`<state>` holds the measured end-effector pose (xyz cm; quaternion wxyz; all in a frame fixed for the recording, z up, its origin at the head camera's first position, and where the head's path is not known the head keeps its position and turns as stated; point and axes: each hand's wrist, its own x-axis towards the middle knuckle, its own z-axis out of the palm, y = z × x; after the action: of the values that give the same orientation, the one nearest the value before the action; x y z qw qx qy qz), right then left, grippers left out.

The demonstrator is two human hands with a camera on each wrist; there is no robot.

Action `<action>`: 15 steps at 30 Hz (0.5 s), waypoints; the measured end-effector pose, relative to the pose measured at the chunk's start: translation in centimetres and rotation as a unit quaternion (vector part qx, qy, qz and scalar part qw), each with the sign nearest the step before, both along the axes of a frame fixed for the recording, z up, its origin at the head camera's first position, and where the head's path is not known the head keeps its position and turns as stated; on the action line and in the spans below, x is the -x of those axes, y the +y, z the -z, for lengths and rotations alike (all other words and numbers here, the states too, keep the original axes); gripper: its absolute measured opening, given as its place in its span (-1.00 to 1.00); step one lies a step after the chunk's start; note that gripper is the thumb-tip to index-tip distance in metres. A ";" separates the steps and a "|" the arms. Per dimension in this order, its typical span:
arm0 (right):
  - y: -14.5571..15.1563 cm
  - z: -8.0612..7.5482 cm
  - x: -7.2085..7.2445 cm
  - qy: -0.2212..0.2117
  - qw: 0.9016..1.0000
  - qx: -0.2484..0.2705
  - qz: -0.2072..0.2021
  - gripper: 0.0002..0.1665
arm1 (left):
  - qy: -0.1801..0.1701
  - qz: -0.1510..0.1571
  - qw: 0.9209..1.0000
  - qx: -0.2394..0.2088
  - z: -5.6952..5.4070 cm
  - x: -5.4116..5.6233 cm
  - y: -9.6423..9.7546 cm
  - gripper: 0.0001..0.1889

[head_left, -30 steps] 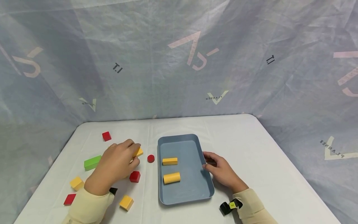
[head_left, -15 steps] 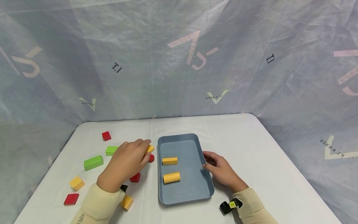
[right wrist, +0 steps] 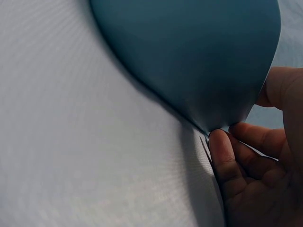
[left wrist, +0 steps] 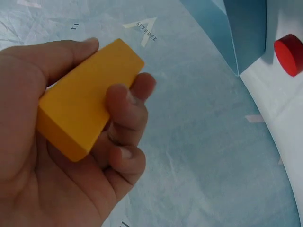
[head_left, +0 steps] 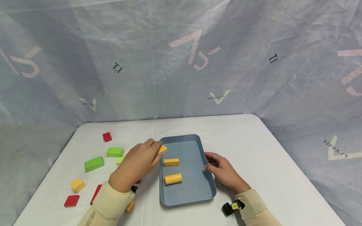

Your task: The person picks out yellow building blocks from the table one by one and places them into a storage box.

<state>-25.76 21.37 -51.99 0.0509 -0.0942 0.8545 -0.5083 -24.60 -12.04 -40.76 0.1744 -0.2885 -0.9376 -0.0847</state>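
My left hand [head_left: 138,163] grips a yellow rectangular block [left wrist: 90,99] between thumb and curled fingers, above the left rim of the blue-grey tray [head_left: 192,188]. In the head view only an end of that yellow block [head_left: 162,149] shows past the fingers. Inside the tray, a thin yellow bar [head_left: 171,162] lies above a yellow cylinder [head_left: 173,178], both toward the left side. My right hand [head_left: 224,172] holds the tray's right wall, fingertips against its outer face in the right wrist view and thumb at the rim. The thumb tip is partly hidden there.
Left of the tray lie green blocks [head_left: 94,164], a yellow block [head_left: 77,185], red pieces [head_left: 72,201] and a red cube [head_left: 107,137]. A red disc [left wrist: 289,54] shows beside the tray in the left wrist view. My left arm covers other pieces.
My left hand has carried the yellow block rightward to the tray's left rim, uncovering green and red pieces behind it. The right hand and tray have stayed in place.
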 end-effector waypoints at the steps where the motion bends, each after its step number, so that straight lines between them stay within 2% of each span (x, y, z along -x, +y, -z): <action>1: 0.0 0.0 0.0 0.001 1.000 0.000 -0.001 -0.34 | 0.001 0.003 1.000 0.000 0.0 0.0 0.1 -0.71; 10: -0.3 0.1 0.1 0.003 1.000 -0.002 -0.001 -0.34 | -0.015 -0.003 0.999 0.030 0.8 -0.3 1.0 -0.63; 15: 0.0 0.0 0.0 0.005 1.000 -0.004 0.002 -0.34 | -0.005 0.001 1.000 0.030 1.4 0.0 1.2 -0.63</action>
<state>-25.79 21.33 -52.01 0.0462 -0.0946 0.8569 -0.5046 -24.60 -10.86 -42.20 0.1607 -0.2939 -0.9404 -0.0584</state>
